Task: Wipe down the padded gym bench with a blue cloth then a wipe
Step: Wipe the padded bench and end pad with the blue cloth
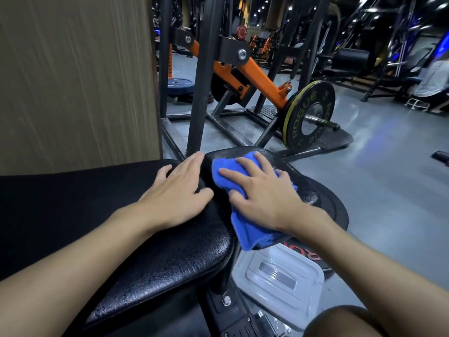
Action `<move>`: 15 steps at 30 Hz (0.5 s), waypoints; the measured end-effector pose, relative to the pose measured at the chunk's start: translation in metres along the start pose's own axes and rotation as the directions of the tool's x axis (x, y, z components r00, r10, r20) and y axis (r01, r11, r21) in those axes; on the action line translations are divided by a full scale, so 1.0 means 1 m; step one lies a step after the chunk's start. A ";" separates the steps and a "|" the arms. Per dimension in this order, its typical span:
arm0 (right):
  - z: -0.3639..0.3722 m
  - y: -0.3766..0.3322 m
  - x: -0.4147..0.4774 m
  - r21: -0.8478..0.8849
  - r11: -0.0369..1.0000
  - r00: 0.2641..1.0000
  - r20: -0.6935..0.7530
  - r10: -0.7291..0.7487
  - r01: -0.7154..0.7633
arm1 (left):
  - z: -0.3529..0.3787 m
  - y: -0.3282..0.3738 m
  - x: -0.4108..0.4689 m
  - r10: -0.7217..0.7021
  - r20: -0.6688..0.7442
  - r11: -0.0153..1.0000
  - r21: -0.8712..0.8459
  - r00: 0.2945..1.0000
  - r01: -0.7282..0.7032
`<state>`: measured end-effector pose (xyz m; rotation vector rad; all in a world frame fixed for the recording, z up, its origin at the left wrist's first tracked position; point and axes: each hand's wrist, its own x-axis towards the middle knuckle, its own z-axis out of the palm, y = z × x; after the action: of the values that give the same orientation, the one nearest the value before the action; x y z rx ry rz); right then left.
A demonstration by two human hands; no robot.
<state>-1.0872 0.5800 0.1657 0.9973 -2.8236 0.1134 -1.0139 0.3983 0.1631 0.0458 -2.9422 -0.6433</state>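
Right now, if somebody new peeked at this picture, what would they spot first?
Probably the bright blue cloth in the middle, pressed flat under the right hand on a black padded bench, with the left hand resting open on the pad beside it. Next comes the orange machine arm behind, carrying a big black weight plate, then the clear plastic box on the floor below the cloth.
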 end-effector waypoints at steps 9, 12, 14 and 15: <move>0.003 0.047 -0.010 0.084 0.979 0.961 -0.193 0.198 -0.185 | 0.002 -0.003 -0.001 0.088 0.047 0.990 0.108 0.995 -0.093; 0.008 0.028 -0.023 0.072 0.971 0.927 -0.289 0.238 -0.227 | 0.003 -0.003 0.001 0.087 0.072 0.985 0.144 0.994 -0.097; 0.016 0.008 -0.041 0.065 0.980 0.888 -0.415 0.199 -0.189 | 0.004 -0.003 0.002 0.092 0.071 0.984 0.150 0.993 -0.102; 0.022 -0.001 -0.051 0.067 0.985 0.852 -0.496 0.169 -0.156 | 0.005 -0.003 0.003 0.092 0.068 0.983 0.151 0.993 -0.101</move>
<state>-1.0503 0.6079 0.1354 0.6122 -2.4167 0.3702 -1.0172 0.3972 0.1578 -0.1026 -3.0241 -0.4098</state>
